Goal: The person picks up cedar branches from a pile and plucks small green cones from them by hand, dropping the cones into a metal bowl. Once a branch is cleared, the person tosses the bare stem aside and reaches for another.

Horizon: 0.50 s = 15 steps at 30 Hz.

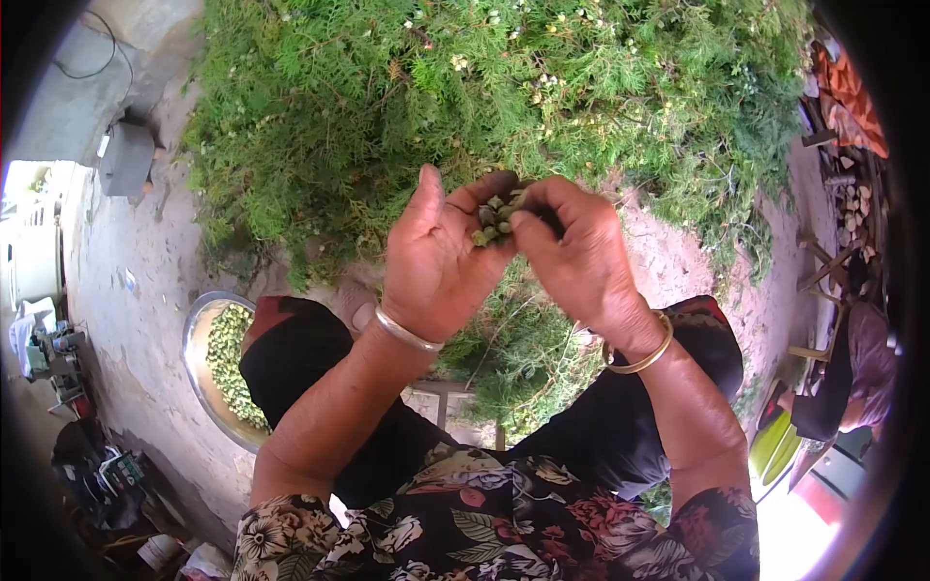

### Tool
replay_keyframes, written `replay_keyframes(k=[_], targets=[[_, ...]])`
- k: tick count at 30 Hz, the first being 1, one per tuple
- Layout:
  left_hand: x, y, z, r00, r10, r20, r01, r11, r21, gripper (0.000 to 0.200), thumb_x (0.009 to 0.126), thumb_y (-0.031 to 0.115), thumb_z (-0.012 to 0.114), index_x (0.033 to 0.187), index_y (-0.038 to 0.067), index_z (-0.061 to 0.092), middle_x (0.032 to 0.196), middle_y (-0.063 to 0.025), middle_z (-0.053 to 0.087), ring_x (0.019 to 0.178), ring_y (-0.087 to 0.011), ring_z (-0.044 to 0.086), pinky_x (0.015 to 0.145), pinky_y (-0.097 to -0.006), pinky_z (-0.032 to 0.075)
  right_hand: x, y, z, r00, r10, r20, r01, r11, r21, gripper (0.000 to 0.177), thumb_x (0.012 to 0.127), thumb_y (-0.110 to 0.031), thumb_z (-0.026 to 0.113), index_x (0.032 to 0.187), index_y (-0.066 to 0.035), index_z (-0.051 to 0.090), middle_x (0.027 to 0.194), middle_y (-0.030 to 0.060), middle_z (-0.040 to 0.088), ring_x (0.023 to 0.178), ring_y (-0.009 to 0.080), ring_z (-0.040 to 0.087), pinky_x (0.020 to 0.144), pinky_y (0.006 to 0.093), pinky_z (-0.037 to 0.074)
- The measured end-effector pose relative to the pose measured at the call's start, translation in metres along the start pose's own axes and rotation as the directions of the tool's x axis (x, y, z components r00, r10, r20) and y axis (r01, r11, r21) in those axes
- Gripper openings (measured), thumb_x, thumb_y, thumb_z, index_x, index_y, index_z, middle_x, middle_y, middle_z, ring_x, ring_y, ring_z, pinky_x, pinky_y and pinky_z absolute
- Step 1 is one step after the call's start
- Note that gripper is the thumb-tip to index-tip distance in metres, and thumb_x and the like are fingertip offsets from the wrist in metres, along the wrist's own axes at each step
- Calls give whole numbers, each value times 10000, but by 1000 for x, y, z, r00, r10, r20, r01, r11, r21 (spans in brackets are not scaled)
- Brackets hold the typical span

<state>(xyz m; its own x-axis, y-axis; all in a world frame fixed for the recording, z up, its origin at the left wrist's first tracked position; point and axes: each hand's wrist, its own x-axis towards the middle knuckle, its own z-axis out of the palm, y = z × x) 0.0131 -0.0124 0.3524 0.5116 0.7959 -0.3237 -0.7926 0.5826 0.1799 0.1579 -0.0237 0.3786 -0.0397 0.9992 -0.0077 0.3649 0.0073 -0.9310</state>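
The basin (pixel 192 351) has a thick layer of loose green cones (pixel 225 366), so a good share looks already gathered. Up and to the right of the basin, the branches (pixel 465 107) bear many more cones, which I judge a lot left to pick. Right of the basin, the left hand (pixel 431 257) holds a small cluster in its curled fingers. Farther right of the basin, the right hand (pixel 589 259) has thumb and fingers drawn narrow at that cluster; whether they grip a cone, I cannot tell.
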Motion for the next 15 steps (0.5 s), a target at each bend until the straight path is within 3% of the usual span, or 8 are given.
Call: replay_keyframes(k=[1,4,8,10,11,13,14,15], targets=[[1,1,-3,1000,2,-1,-2,1000,-2,646,953,513,349,1185,-80,455,1185,-189,502,1106,-290,492,1008,-429,364,2,0,-4,1000,0,3,0,1000,0,77,801,-43,590,806,33,578,653,103,582,556,155,555,510,304,455],[3,2,-8,999,27,22,-27,999,32,650,951,511,359,1174,-92,455,1171,-201,508,1099,-301,500,1003,-447,372,9,-1,-16,964,241,110,-264,906,331,134,842,-71,579,836,59,609,655,27,583,557,65,511,479,210,393],[2,3,-4,998,36,55,-38,999,32,667,940,524,371,1147,-101,479,1139,-216,527,1124,-334,489,1014,-470,360,10,-2,-29,958,274,78,-285,910,302,133,823,-62,593,829,71,604,657,43,584,582,76,515,503,234,416],[0,8,-4,998,46,47,-48,998,36,672,936,529,374,1134,-102,492,1138,-222,529,1133,-345,484,1018,-479,355,8,3,-40,970,104,218,-89,993,-80,158,763,-70,619,847,63,608,667,115,603,578,182,567,523,323,455],[-1,11,-3,998,50,33,-51,998,26,691,942,531,338,1152,-111,484,1146,-251,524,1159,-377,463,1053,-506,300,4,9,-45,970,103,221,-88,993,-78,158,763,-70,619,847,63,608,667,115,603,578,182,567,523,323,455],[-2,17,-6,998,57,16,-57,998,18,712,947,533,302,1170,-120,477,1154,-281,519,1184,-409,441,1089,-533,246,-8,19,-47,732,-57,679,353,884,-307,216,742,-120,665,889,36,639,719,140,636,641,261,604,625,348,488],[-2,21,-11,997,48,57,-50,998,30,675,950,508,329,1164,-114,481,1151,-286,521,1174,-411,454,1063,-524,297,-15,20,-45,626,125,769,372,820,-436,258,733,-144,661,916,37,645,750,200,632,720,346,620,684,406,490],[-3,24,-15,995,39,96,-43,998,39,639,952,483,356,1157,-108,485,1147,-290,523,1163,-413,466,1037,-516,348,-15,16,-41,623,127,772,367,824,-432,258,733,-144,661,916,37,645,750,200,632,720,346,620,684,406,490]])
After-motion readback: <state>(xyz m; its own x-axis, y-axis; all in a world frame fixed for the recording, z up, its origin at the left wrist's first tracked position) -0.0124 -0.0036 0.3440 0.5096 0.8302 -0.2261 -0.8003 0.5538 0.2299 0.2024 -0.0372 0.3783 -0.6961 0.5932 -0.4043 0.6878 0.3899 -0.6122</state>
